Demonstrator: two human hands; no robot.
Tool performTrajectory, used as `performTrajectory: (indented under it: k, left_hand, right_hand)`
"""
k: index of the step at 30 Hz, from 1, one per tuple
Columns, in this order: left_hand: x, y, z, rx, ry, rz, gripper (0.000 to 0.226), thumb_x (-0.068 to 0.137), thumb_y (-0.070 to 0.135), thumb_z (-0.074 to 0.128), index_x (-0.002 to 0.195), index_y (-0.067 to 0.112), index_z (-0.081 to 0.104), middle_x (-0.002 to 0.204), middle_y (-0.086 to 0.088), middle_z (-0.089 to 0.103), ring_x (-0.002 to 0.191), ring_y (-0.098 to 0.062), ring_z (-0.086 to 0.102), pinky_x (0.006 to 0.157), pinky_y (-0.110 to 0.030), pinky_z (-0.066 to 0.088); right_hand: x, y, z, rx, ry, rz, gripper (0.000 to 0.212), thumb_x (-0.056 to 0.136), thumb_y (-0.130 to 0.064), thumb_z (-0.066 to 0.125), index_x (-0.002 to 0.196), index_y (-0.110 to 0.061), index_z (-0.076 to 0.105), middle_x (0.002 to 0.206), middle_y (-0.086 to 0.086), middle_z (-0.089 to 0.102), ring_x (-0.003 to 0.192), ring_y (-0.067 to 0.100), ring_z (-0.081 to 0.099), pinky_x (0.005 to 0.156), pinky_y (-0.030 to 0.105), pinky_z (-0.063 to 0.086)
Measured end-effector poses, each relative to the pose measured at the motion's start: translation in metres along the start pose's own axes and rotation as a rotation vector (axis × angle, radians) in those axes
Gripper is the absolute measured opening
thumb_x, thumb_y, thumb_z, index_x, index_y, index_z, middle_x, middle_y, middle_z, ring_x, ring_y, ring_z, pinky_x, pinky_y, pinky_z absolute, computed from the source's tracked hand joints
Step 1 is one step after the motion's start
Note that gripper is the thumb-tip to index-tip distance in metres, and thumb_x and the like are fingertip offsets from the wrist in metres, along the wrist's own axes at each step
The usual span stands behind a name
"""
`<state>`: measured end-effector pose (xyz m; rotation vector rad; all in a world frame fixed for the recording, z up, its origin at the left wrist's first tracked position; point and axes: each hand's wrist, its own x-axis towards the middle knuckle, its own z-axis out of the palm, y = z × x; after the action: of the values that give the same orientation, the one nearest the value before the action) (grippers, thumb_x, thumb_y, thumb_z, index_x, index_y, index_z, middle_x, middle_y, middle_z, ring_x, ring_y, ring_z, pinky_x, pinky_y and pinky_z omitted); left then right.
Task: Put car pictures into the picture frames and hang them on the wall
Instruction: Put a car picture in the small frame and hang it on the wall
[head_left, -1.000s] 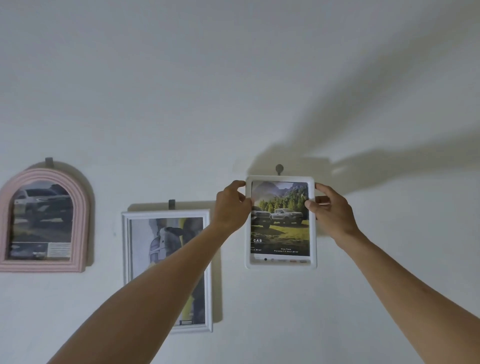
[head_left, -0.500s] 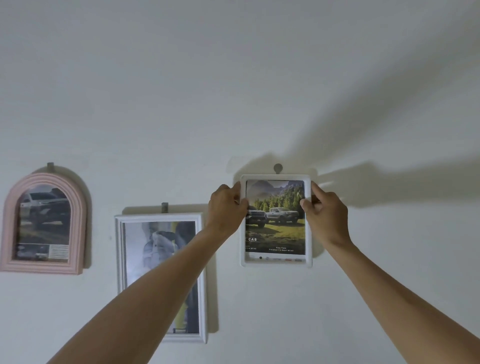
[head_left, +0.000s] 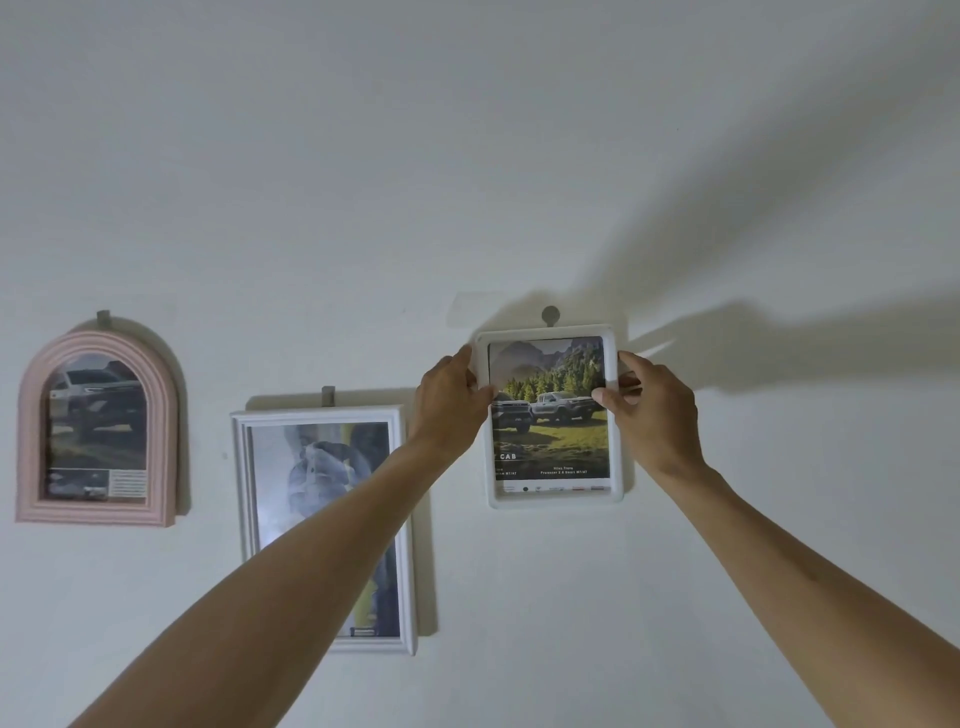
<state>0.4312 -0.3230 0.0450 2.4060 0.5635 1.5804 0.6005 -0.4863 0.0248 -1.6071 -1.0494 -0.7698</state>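
Releasing the small white rounded-rectangle picture frame (head_left: 555, 499), gripped at its sides by left hand (head_left: 451, 395) and right hand (head_left: 655, 410), before its hanger seats on the grey wall hook (head_left: 550, 315) risks a fall.

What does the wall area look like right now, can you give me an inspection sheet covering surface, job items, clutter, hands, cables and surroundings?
Surface: plain white wall, shadows of the arms on it.
Job's things: small white frame with a pickup-truck picture, held just under a round hook; pink arched frame and tall white frame each below its own hook, both with pictures in.
Clutter: nothing seen.
Hands: left hand grips the small frame's left edge; right hand grips its right edge.
Cables: nothing seen.
Surroundings: only wall in view.
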Motion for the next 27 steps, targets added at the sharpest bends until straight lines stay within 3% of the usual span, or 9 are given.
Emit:
performTrajectory:
  k: [11, 20, 27]
  left_hand:
    - [-0.006, 0.006, 0.002, -0.04, 0.001, -0.061, 0.044, 0.087, 0.023, 0.068, 0.127, 0.009, 0.056, 0.096, -0.005, 0.067, 0.091, -0.024, 0.061, 0.084, -0.037, 0.049]
    - [-0.002, 0.003, 0.0, -0.09, 0.006, -0.048, 0.031, 0.088, 0.013, 0.065, 0.119, 0.01, 0.064, 0.09, -0.006, 0.066, 0.083, -0.026, 0.063, 0.081, -0.041, 0.051]
    - [-0.002, 0.001, -0.002, -0.14, 0.0, -0.036, 0.041, 0.09, 0.017, 0.066, 0.13, 0.02, 0.061, 0.094, -0.001, 0.066, 0.082, -0.02, 0.063, 0.078, -0.032, 0.049]
  right_hand:
    - [-0.007, 0.003, -0.011, -0.045, -0.025, 0.03, 0.042, 0.089, -0.027, 0.074, 0.126, -0.013, 0.061, 0.107, 0.008, 0.069, 0.087, 0.024, 0.069, 0.082, 0.041, 0.058]
    - [-0.01, -0.001, -0.008, -0.021, -0.03, 0.076, 0.03, 0.089, -0.017, 0.074, 0.116, -0.011, 0.065, 0.095, 0.004, 0.071, 0.082, 0.021, 0.067, 0.081, 0.036, 0.056]
    - [-0.011, -0.001, -0.006, -0.011, -0.036, 0.092, 0.026, 0.089, -0.015, 0.074, 0.113, -0.011, 0.064, 0.087, -0.003, 0.065, 0.079, 0.019, 0.066, 0.077, 0.027, 0.049]
